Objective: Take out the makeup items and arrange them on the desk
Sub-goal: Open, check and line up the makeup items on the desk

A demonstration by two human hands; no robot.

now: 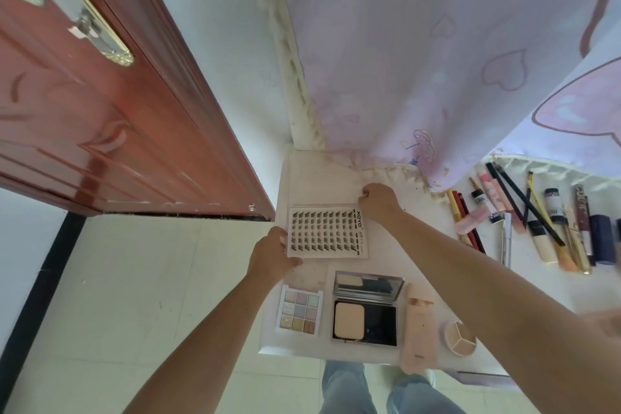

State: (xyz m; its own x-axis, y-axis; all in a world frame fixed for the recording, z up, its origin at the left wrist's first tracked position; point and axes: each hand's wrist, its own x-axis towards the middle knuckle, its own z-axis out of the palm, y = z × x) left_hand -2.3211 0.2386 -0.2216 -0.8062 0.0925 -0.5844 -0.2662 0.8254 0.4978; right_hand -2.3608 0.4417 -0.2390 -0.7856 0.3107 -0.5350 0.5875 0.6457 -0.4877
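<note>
The lash tray (327, 232) lies flat at the desk's (403, 255) left end, its long axis running from 9 to 3 o'clock, the printed brand edge toward 3. The left hand (272, 254) pinches its corner at 8 o'clock and the right hand (379, 200) pinches the corner at 1 o'clock. Just toward 6 o'clock sit a pastel palette (299, 309) and an open powder compact (366, 309).

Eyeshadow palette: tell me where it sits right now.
In the head view, the eyeshadow palette lies near the desk's front-left corner, left of the open powder compact.

Lash tray (327, 232) flat on desk (312, 178).
</note>
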